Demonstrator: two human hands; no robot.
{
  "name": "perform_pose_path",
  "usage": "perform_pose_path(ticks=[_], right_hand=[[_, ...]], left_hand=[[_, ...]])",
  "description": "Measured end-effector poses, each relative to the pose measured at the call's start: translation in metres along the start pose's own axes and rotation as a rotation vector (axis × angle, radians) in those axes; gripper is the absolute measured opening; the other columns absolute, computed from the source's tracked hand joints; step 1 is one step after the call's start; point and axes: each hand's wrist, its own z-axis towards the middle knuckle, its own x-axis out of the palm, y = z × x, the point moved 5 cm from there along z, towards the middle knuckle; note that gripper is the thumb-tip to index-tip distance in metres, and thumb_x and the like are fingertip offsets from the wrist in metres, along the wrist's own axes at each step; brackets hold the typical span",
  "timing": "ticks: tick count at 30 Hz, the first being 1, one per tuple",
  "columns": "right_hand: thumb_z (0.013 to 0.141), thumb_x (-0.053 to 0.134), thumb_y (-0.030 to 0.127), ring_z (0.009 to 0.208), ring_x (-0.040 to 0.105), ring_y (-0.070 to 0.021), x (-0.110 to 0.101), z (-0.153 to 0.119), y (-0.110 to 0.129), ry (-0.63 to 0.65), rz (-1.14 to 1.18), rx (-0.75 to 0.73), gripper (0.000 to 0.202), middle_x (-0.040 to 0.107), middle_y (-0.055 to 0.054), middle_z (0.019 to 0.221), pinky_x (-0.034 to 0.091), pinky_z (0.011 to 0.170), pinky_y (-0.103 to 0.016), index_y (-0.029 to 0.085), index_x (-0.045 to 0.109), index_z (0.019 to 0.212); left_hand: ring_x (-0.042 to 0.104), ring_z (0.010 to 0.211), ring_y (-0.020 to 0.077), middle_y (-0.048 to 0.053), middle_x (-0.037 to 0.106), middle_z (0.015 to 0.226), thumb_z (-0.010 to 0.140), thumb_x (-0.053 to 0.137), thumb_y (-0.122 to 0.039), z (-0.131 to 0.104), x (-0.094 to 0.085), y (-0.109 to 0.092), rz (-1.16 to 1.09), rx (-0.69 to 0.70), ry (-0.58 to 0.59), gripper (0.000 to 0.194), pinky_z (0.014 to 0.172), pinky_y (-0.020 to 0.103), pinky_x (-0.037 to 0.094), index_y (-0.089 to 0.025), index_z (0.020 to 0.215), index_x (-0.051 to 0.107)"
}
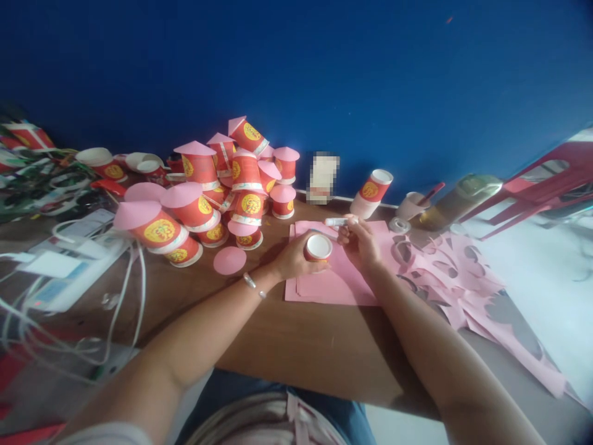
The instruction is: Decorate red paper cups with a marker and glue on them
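A red paper cup (319, 247) is wrapped in the fingers of my left hand (296, 256), its round white end turned up. Close on its right, my right hand (359, 241) grips a slim whitish tube (336, 222) pointing left; its exact kind is unclear. Both hands are over a stack of pink paper sheets (333, 290). On the table left of the stack lies a flat pink paper disc (230, 261). Beyond it, several red cups (248, 204) with pink cone roofs (194, 148) are heaped together.
Pink paper offcuts (458, 272) spread over the right side. At the back stand a cup stack (372, 191), a tape roll (399, 225), a small pot (410, 206) and a bottle (461, 201). A power strip (74, 266) with white cables lies left. A blue wall (296, 74) rises behind.
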Motion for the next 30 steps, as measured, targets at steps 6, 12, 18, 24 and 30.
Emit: perform_pose_path(ticks=[6, 12, 18, 24, 30], right_hand=[[0.071, 0.086, 0.029, 0.053, 0.047, -0.0075, 0.004, -0.002, 0.011, -0.005, -0.091, -0.095, 0.029, 0.053, 0.008, 0.061, 0.044, 0.050, -0.020, 0.023, 0.060, 0.082], [0.074, 0.086, 0.046, 0.048, 0.048, -0.0077, -0.007, -0.001, 0.019, -0.152, -0.150, -0.170, 0.040, 0.047, 0.010, 0.057, 0.044, 0.046, -0.021, 0.024, 0.052, 0.076], [0.072, 0.087, 0.050, 0.044, 0.040, -0.0062, 0.000, -0.005, 0.016, -0.138, -0.264, -0.154, 0.042, 0.043, 0.010, 0.054, 0.038, 0.043, -0.022, 0.024, 0.055, 0.075], [0.070, 0.090, 0.054, 0.045, 0.039, -0.0059, 0.004, -0.008, 0.018, -0.134, -0.339, -0.217, 0.044, 0.047, 0.008, 0.056, 0.035, 0.042, -0.023, 0.022, 0.059, 0.073], [0.069, 0.090, 0.052, 0.049, 0.044, -0.0068, 0.006, -0.009, 0.016, -0.091, -0.373, -0.223, 0.040, 0.054, 0.006, 0.061, 0.037, 0.044, -0.023, 0.021, 0.066, 0.075]], left_hand=[[0.065, 0.093, 0.0220, 0.006, 0.068, 0.102, 0.068, 0.086, -0.035, 0.001, -0.011, -0.004, 0.060, 0.023, -0.196, 0.047, 0.087, 0.038, 0.053, -0.017, 0.102, 0.060], [0.068, 0.094, 0.0242, 0.007, 0.072, 0.102, 0.068, 0.088, -0.036, 0.000, -0.009, 0.002, 0.163, -0.037, -0.189, 0.051, 0.086, 0.040, 0.054, -0.018, 0.108, 0.062], [0.069, 0.098, 0.0248, 0.006, 0.073, 0.106, 0.069, 0.088, -0.037, 0.001, -0.008, 0.004, 0.116, -0.047, -0.170, 0.053, 0.091, 0.040, 0.054, -0.019, 0.111, 0.061], [0.069, 0.097, 0.0251, 0.005, 0.072, 0.104, 0.069, 0.088, -0.038, 0.001, -0.008, 0.005, 0.126, -0.053, -0.155, 0.053, 0.087, 0.040, 0.054, -0.020, 0.110, 0.061], [0.068, 0.095, 0.0238, 0.004, 0.072, 0.103, 0.069, 0.088, -0.038, 0.001, -0.008, 0.004, 0.120, -0.076, -0.152, 0.052, 0.086, 0.038, 0.054, -0.020, 0.110, 0.061]])
